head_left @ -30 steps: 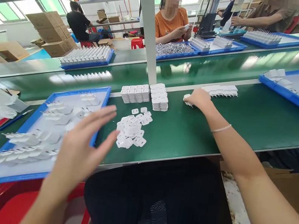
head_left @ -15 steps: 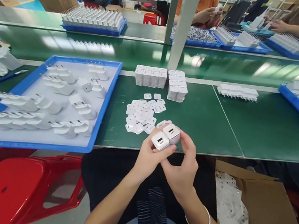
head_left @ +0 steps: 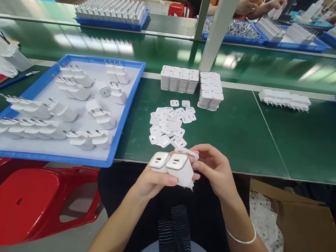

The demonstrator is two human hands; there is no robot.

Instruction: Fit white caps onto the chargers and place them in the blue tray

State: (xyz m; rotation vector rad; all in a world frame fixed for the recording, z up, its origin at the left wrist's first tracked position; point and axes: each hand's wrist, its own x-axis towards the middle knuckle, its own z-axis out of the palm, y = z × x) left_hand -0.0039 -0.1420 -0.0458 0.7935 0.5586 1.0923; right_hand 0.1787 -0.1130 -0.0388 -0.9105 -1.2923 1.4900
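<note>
**Two white plugs held over the lap**

The left hand (head_left: 154,179) holds two white chargers (head_left: 172,166) side by side, just in front of the table edge. They are smooth, shiny plastic blocks with round corners. Each one shows a small dark slot on its flat face. The left fingers are curled around them from below, and the thumb lies across the side of one.

The right hand (head_left: 217,168) is just beside the chargers. Its fingers are bent and pinch a thin white piece (head_left: 187,151) above the blocks. The piece is small and partly hidden by the fingertips, so its shape is hard to make out. A thin bracelet (head_left: 241,238) sits on the right wrist.

On the flat green table (head_left: 250,135) lies a loose pile of small white covers (head_left: 170,122), thin and square with little holes. Behind the pile stand neat stacks of white blocks (head_left: 191,82). To the left is a blue tray (head_left: 124,118) with a pale, smooth floor. More white chargers lie in it with metal pins sticking out.

A red plastic stool (head_left: 29,201) is down on the left. A brown cardboard box (head_left: 303,239) is on the right, cut off by the picture edge. Other people's hands (head_left: 255,5) work at the far table, with only parts of them in view.
</note>
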